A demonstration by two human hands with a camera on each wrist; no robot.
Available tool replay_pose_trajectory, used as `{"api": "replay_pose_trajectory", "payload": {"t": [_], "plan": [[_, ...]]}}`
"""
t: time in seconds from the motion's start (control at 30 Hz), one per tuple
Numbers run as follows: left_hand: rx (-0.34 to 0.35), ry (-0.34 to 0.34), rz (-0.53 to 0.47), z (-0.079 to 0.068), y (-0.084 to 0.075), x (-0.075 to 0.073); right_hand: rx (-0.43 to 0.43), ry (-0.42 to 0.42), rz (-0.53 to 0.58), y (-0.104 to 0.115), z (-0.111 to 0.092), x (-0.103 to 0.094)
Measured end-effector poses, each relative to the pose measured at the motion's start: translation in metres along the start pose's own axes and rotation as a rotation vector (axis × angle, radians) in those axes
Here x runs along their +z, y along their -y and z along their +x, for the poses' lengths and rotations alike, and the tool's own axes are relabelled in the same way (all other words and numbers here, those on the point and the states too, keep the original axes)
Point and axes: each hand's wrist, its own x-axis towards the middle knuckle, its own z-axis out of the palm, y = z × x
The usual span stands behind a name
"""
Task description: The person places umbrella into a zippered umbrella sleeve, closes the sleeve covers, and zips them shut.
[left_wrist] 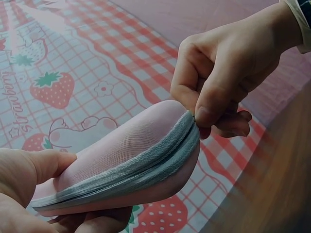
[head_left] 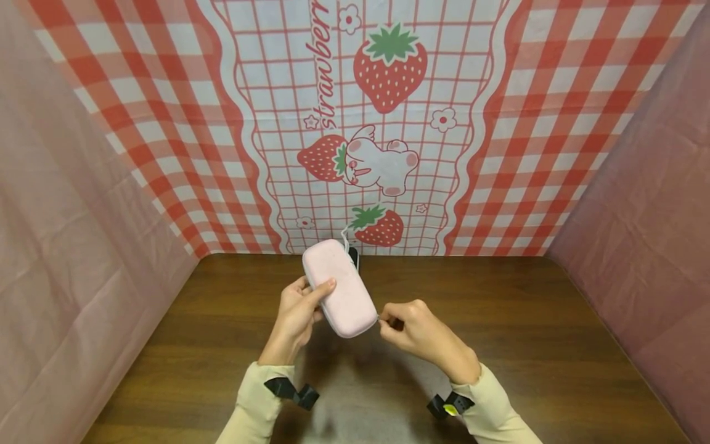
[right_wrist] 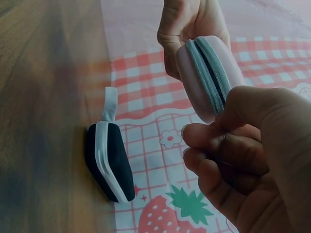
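A pale pink zipped case with grey zipper tape is held up above the table, tilted. My left hand grips one long side, its thumb lying on the broad face and fingers underneath. At the near right corner, my right hand pinches the zipper pull between thumb and forefinger; the fingertips mostly hide the pull. In the left wrist view the zipper tape runs along the edge with a dark line down its middle. Whether the teeth are parted there I cannot tell.
A black case with a white zipper band and a pale strap stands on the brown wooden table, at the back by the strawberry-print cloth. Pink cloth walls close off both sides.
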Motion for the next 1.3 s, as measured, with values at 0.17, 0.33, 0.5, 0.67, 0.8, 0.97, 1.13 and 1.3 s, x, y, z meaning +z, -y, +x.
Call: {"api": "replay_pose_trajectory", "payload": {"t": [0.17, 0.33, 0.5, 0.67, 0.8, 0.97, 1.13, 1.3], "plan": [[0.002, -0.003, -0.001, 0.0008, 0.0009, -0.0002, -0.001, 0.002, 0.01, 0.0001, -0.0005, 0.0003], [0.001, -0.009, -0.012, 0.0011, 0.002, -0.0007, -0.012, 0.007, 0.021, 0.0007, -0.0008, 0.0025], [0.007, -0.007, -0.021, 0.0018, 0.0029, -0.0023, -0.019, 0.014, 0.027, 0.0016, -0.0013, 0.0044], [0.002, 0.015, -0.02, 0.0023, 0.0023, -0.003, 0.0, 0.009, 0.016, 0.0017, -0.0016, 0.0032], [-0.005, 0.023, -0.014, 0.0024, 0.0014, -0.0034, 0.012, 0.024, 0.014, 0.0017, -0.0009, 0.0025], [-0.007, 0.019, -0.008, 0.0027, 0.0, -0.0029, 0.006, 0.02, 0.006, 0.0015, 0.0, 0.0008], [-0.005, 0.015, -0.003, 0.0024, -0.0011, -0.0026, -0.01, 0.007, -0.005, 0.0009, 0.0004, 0.0001], [-0.004, 0.014, -0.023, 0.0017, 0.0, -0.002, -0.027, -0.017, -0.012, 0.001, 0.0006, 0.0008]]}}
